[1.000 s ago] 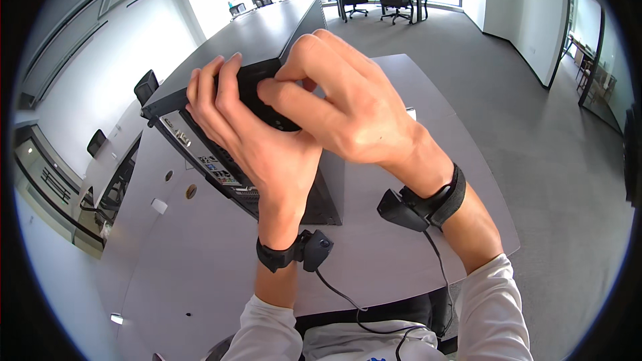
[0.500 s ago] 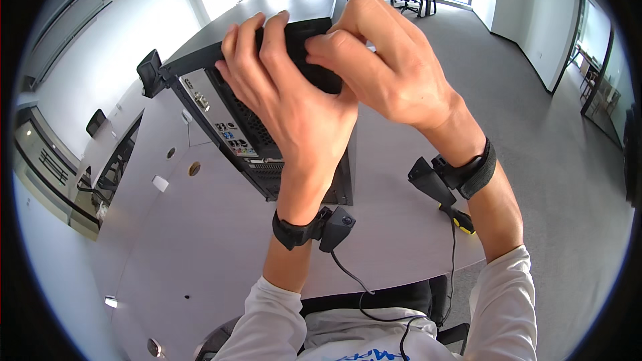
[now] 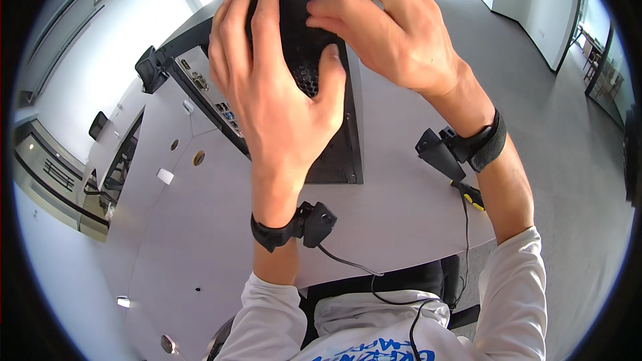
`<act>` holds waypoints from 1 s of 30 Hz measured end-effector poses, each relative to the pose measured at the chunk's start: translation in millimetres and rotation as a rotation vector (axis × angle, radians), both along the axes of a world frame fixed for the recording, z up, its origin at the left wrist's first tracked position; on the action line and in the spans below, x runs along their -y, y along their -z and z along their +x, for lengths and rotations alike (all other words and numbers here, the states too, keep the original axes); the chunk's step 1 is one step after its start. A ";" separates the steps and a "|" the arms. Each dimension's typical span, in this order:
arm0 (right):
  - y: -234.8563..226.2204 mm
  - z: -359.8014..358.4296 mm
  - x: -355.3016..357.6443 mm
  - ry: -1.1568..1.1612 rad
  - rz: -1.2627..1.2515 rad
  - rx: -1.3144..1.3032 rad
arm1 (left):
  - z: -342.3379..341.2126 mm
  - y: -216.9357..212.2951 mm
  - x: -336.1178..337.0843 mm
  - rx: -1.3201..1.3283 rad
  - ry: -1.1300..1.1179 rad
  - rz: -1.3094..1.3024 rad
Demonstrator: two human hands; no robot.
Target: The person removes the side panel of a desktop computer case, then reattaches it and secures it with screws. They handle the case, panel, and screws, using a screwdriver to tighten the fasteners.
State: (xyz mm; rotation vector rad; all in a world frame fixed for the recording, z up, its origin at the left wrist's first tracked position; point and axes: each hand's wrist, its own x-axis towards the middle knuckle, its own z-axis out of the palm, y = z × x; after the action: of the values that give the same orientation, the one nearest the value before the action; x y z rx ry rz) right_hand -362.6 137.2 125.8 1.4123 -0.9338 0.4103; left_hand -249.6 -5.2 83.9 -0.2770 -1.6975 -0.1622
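Observation:
A black desktop computer case stands on the table with its rear side, ports and honeycomb grille facing me. My left hand lies against the upper part of that rear side, fingers stretched upward and spread, thumb apart over the grille. Close to the case's upper right corner, my right hand is closed in a pinch, thumb and index fingertip together at the black rear panel. Whatever sits between those fingertips is hidden or too small to name. Part of the row of ports shows left of my left hand.
The pale table has round and square fittings on its left part. A black-and-yellow tool handle lies near its right edge. Black devices with cables are strapped to both wrists. Grey floor stretches along the right.
The view has tilted down, so the case's top shows less. My left hand's thumb has spread away from its fingers, uncovering the grille. My right hand stays pinched near the same corner.

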 end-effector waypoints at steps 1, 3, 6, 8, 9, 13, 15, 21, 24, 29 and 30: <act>0.0 0.8 0.8 0.004 -0.013 -0.006 | 2.1 -0.4 2.1 0.017 -0.013 -0.007; 2.7 4.1 0.0 -0.020 -0.014 0.040 | 2.8 -1.4 4.6 0.026 -0.021 -0.023; 6.7 8.8 -1.1 -0.052 -0.032 0.083 | 2.4 -1.6 5.3 0.028 -0.045 -0.013; 7.0 6.5 1.4 -0.014 -0.056 0.045 | 2.2 -1.2 5.1 0.029 -0.047 -0.011; 5.2 3.1 5.5 -0.005 -0.074 0.016 | 2.3 -1.0 5.2 0.029 -0.043 -0.010; 8.3 -3.4 9.1 -0.007 -0.097 0.001 | 3.4 1.1 5.4 0.044 0.001 -0.018; 11.7 -3.3 6.6 -0.037 -0.071 0.053 | 2.4 1.5 5.2 0.032 -0.002 -0.017; 56.1 -14.8 8.3 -0.159 -0.342 0.442 | -0.3 2.5 3.9 0.021 -0.037 -0.007; 84.9 -50.6 26.6 -0.267 -0.456 0.914 | -1.0 2.1 5.0 0.007 -0.030 -0.002; 129.1 -104.2 57.7 -0.371 -0.282 1.544 | -5.9 2.0 3.0 0.007 -0.044 -0.003; 135.3 -110.8 66.1 -0.487 -0.226 1.516 | -6.8 2.3 3.0 0.006 -0.060 0.009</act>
State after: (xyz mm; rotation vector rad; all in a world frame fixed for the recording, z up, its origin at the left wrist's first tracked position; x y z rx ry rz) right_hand -473.3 71.1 -9.5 0.9333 -1.5951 2.0438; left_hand -256.4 -8.2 81.6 -0.2191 -1.7087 -0.1259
